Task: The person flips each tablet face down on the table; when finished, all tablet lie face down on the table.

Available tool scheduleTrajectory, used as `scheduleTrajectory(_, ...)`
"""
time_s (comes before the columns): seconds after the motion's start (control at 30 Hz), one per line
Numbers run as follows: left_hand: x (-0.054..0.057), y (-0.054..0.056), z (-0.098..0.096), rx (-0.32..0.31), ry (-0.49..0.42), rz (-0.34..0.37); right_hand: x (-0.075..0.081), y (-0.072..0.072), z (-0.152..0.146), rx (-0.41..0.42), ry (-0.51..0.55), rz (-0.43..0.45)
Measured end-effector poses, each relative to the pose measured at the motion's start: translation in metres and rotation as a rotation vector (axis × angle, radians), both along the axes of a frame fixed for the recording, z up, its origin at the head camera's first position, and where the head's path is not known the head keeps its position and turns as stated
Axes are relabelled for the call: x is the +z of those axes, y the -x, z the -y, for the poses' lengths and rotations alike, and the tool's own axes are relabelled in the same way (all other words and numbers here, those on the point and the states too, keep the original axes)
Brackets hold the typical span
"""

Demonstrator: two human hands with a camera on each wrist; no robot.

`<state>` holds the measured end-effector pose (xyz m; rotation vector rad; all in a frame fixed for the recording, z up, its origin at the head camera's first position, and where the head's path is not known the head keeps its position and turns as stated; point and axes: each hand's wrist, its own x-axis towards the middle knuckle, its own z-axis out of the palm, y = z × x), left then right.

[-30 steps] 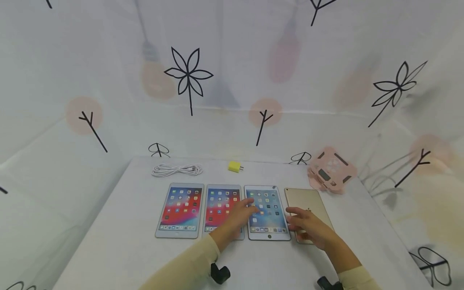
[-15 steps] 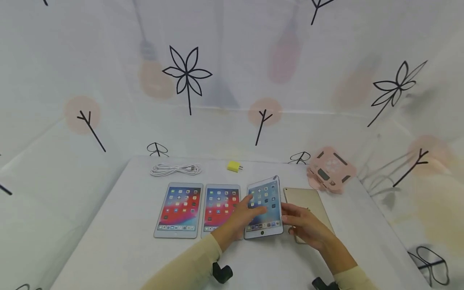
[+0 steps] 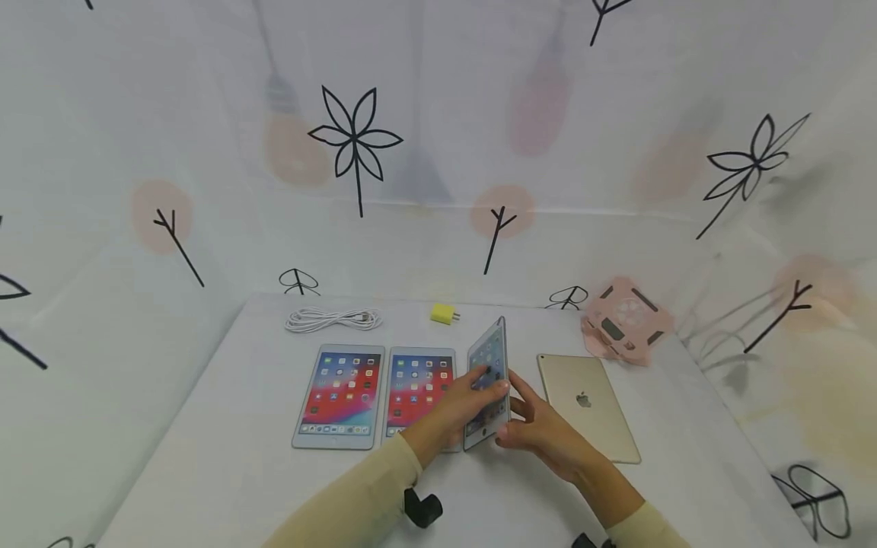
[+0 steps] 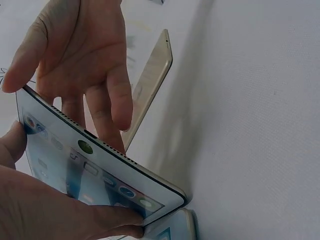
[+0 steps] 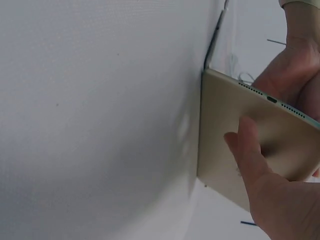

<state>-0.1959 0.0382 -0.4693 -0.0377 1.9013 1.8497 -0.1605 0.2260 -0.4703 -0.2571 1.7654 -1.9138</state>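
A white-fronted tablet (image 3: 485, 354) stands steeply tilted on its left long edge, its gold back (image 5: 220, 125) facing right. My left hand (image 3: 455, 407) holds it across the screen, with fingertips toward the lower long edge and the thumb at the raised one. Behind the tablet is my right hand (image 3: 551, 441), its fingers extended close to the back; whether they touch it is unclear. In the left wrist view, the right thumb lies by the tablet's raised corner. A second lit tablet (image 3: 414, 373) lies partly under my left forearm.
Another lit tablet (image 3: 339, 396) lies face up at the left. A gold tablet (image 3: 582, 380) lies face down on the right. Along the back are a coiled white cable (image 3: 332, 320), a yellow charger plug (image 3: 444, 313) and a pink stand (image 3: 626, 320).
The tablet has gone from lying flat to standing steeply, its right edge raised. My right hand has moved left, off the face-down gold tablet, to behind the raised one.
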Motion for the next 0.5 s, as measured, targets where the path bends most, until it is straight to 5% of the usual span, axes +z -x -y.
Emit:
scheduleTrajectory(0.3,0.004,0.001,-0.001,0.015,-0.112,-0.017,0.011,-0.006,0.011,-0.097,-0.108,-0.058)
scheduleTrajectory(0.5,0.011,-0.002,-0.003,-0.018,-0.234,-0.049,0.023,-0.012,0.016,-0.169,-0.270,-0.186)
